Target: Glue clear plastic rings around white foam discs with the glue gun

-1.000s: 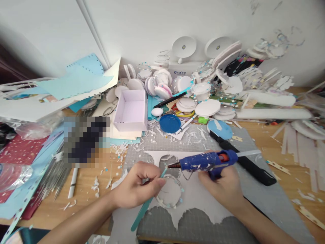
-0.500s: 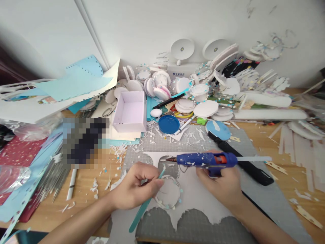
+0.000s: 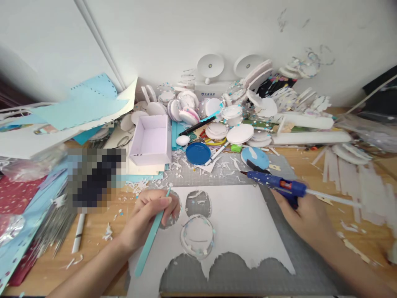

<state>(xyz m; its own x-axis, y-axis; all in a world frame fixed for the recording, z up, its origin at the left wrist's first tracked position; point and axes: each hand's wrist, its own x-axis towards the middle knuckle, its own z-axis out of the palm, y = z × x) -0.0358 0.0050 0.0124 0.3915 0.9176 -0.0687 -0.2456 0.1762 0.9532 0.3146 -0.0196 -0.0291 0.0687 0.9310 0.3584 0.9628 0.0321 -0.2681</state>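
My left hand pinches a long light-blue paper strip that runs down toward the table's front edge. The hand rests on a white sheet with round holes cut in it, lying on a grey cutting mat. Just right of the hand lies a clear ring with speckled trim. My right hand grips a blue glue gun out at the mat's right edge, nozzle pointing up-left, away from the ring.
Behind the mat lie a blue lid, a white open box, a heap of white foam discs and white rolls. Blue and white paper sheets pile up at the left. Scraps litter the wooden table.
My right hand has carried the glue gun from the strip's tip out to the right. My left hand has shifted left with the strip, whose tip now points upward.
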